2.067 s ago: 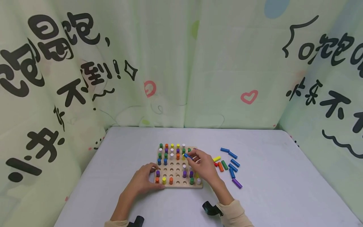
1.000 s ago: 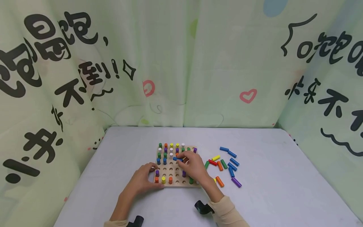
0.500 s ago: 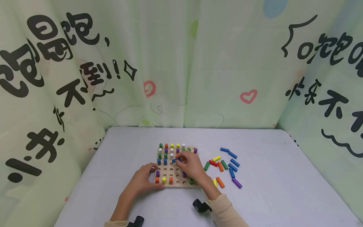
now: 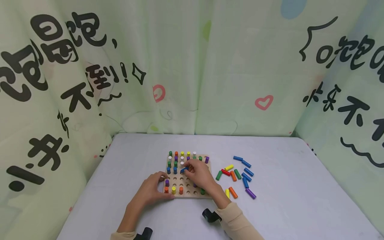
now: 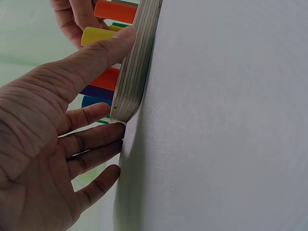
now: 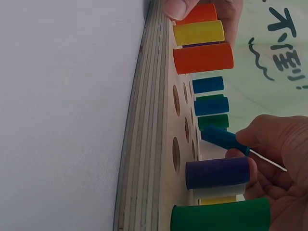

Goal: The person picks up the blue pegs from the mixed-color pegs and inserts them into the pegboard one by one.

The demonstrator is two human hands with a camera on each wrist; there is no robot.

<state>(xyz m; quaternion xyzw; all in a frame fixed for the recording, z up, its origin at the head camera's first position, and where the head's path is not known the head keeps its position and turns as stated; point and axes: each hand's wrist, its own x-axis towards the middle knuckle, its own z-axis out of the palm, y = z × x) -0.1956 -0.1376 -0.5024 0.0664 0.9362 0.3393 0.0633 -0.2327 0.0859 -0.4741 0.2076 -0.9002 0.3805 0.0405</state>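
Observation:
A wooden pegboard (image 4: pixel 192 196) with rows of holes and coloured pegs lies at the middle of the table. My left hand (image 4: pixel 152 190) holds its near left corner; the thumb (image 5: pixel 98 55) lies on the front edge, the fingers at the left side. Over the board, my right hand (image 4: pixel 199 174) pinches a blue peg (image 6: pixel 221 138) between thumb and fingers. That peg is tilted, its lower end close to the board, just right of two standing blue pegs (image 4: pixel 172 170). Whether its tip is in a hole is hidden. The right hand covers part of the board.
Right of the board lie loose pegs: several blue ones (image 4: pixel 246 176), a purple peg (image 4: pixel 250 194), a red peg (image 4: pixel 226 172), plus green, orange and yellow ones. The white-covered table (image 4: pixel 285 200) meets a printed curtain (image 4: pixel 234 66) at the back and sides.
My right hand has moved left across the board with the blue peg, which has come down beside the blue pegs and tilted. The left hand stays at the corner.

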